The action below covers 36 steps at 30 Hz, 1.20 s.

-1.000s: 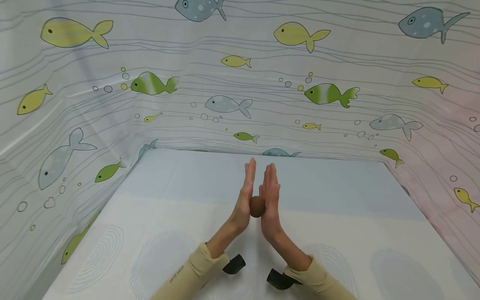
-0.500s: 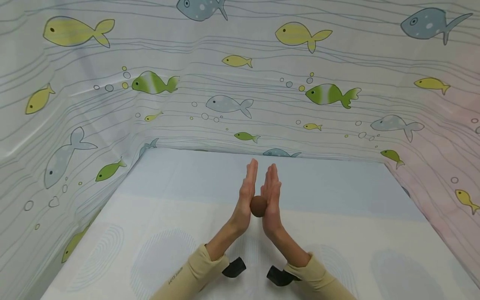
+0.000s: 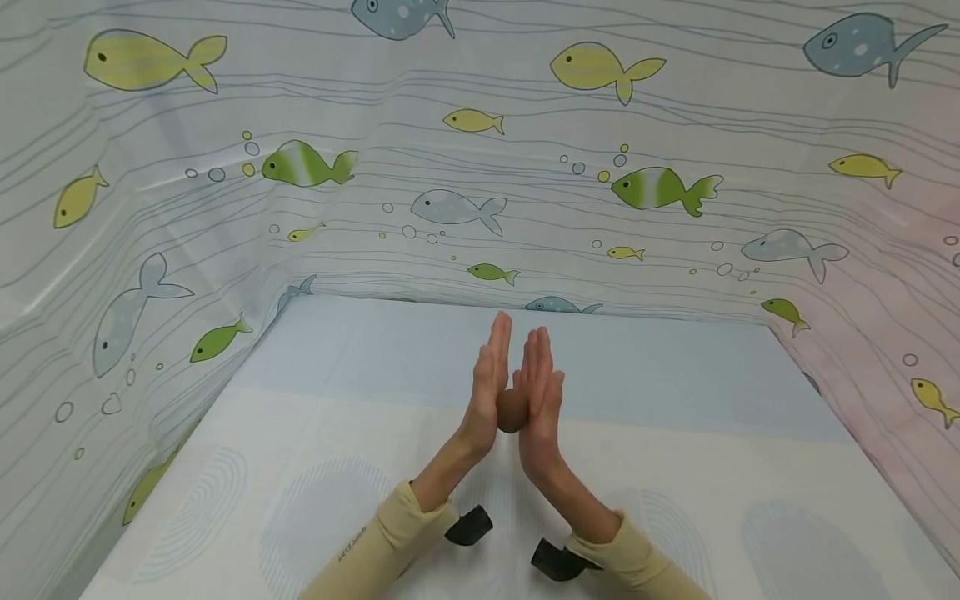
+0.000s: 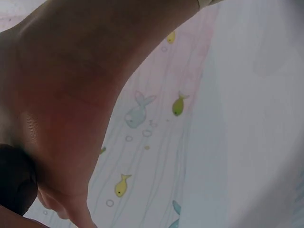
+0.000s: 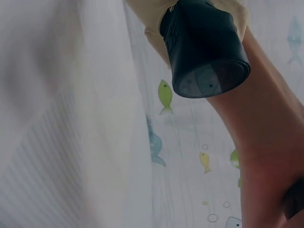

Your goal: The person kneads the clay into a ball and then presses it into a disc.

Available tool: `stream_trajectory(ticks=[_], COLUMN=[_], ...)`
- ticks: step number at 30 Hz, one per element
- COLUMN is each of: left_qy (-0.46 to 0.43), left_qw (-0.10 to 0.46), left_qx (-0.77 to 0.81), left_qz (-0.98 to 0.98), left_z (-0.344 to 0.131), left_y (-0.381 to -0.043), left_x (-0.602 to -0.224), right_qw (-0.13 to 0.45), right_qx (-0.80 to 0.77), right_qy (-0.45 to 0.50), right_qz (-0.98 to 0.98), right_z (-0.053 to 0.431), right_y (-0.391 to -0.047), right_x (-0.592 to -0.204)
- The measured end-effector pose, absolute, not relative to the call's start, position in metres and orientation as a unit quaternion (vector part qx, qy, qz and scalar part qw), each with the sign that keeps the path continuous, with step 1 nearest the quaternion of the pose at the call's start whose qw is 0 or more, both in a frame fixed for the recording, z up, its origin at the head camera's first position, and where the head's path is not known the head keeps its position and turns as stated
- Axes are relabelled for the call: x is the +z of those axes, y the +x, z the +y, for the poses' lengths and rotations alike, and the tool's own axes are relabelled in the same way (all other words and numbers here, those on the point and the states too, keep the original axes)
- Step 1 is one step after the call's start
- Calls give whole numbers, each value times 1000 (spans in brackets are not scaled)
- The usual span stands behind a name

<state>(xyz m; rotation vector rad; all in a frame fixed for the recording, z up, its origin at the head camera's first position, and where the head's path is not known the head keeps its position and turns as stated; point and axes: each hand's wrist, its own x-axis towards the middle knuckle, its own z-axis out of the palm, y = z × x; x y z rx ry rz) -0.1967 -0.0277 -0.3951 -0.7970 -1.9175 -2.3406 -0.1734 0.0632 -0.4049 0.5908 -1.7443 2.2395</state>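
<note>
Ball (image 3: 512,411), brown, between left grip (image 3: 486,393) and right grip (image 3: 543,407), touching both.

The ball (image 3: 512,412) looks smooth and matt, its material hard to tell; the sleeves (image 3: 378,546) are matt cloth, the black wrist casing (image 5: 202,47) smooth plastic, the fish-printed sheeting (image 3: 375,108) faintly glossy.
</note>
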Motion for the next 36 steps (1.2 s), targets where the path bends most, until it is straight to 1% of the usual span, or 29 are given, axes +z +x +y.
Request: stream_trajectory(ticks=[8,16,29,36], left_qy=[-253,-254,-279,-281], left_qw=[1,-4,0,10], left_qx=[-769,-758,-742,-736], left_qz=[-588,-600,-610,-616], left_z=[-27,-25,-24,-28], left_y=[-197,-191,-184,-187], left_x=[-396,-396,-388,-385], right_qw=[131,151,142,120], right_qx=[769,782,794,791], right_qy=[219,194,149,148], right_qz=[-586,-573,-571,-581], right_z=[62,62,68,64], right_y=[-169,-173,-185,-182], right_x=[-401,-404,-408,-412])
